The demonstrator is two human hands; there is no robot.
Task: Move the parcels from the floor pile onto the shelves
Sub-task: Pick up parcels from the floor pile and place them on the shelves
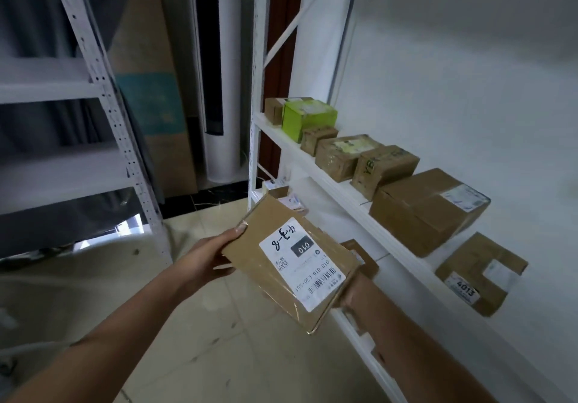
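Fingers [240,228] of my left hand [206,258] pinch the labelled parcel [291,265] at one corner, thumb on top. My right hand [355,293] is under the far end, fingers hidden, grip unclear. Parcel held in air beside the white shelves [297,152].

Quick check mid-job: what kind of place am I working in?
Probably a parcel depot or courier pickup storeroom. White metal shelving carries a row of taped cardboard boxes, and the flat parcel in the left hand bears a barcoded shipping label.
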